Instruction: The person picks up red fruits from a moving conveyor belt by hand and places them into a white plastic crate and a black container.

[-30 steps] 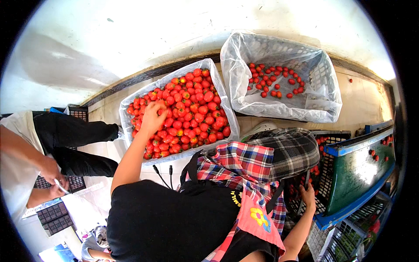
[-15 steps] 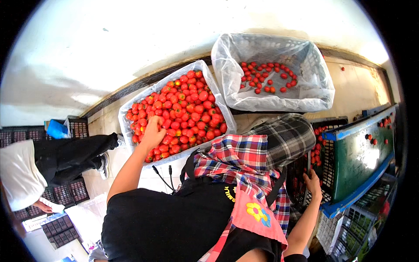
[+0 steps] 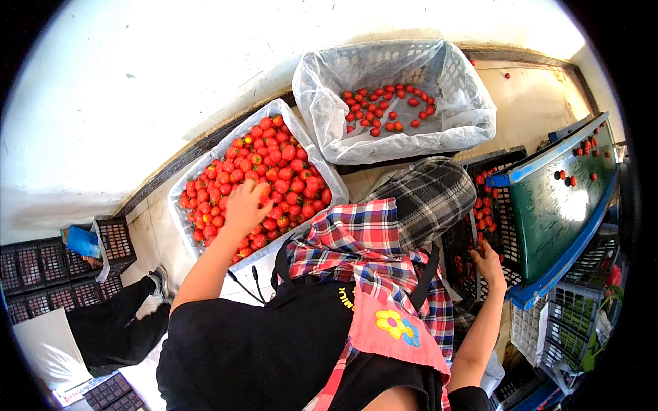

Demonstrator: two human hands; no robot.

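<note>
My left hand (image 3: 247,208) lies over a heap of red cherry tomatoes (image 3: 282,171) in a crate lined with white plastic (image 3: 179,198), its fingers spread and touching the fruit. Nothing shows gripped in it. On the right, my right hand (image 3: 489,264) reaches into a black mesh crate (image 3: 510,236) beside loose red tomatoes (image 3: 485,205). Its fingers look apart, though their tips are partly lost among the fruit and shadow. Ahead stands a second lined crate (image 3: 466,113), with a thin scatter of tomatoes (image 3: 388,103) on its bottom.
A green sloping tray with blue edges (image 3: 562,205) stands at the right, with several tomatoes on it. Stacked crates (image 3: 569,322) sit below it. At the left are black crates (image 3: 51,267), a blue object (image 3: 82,241) and another person's dark-trousered leg (image 3: 116,329). A pale wall runs along the far side.
The view has shifted, so the crates sit farther left. My left hand has opened from a closer grip among the tomatoes. My right hand stays by the black crate. The other person has moved nearer.
</note>
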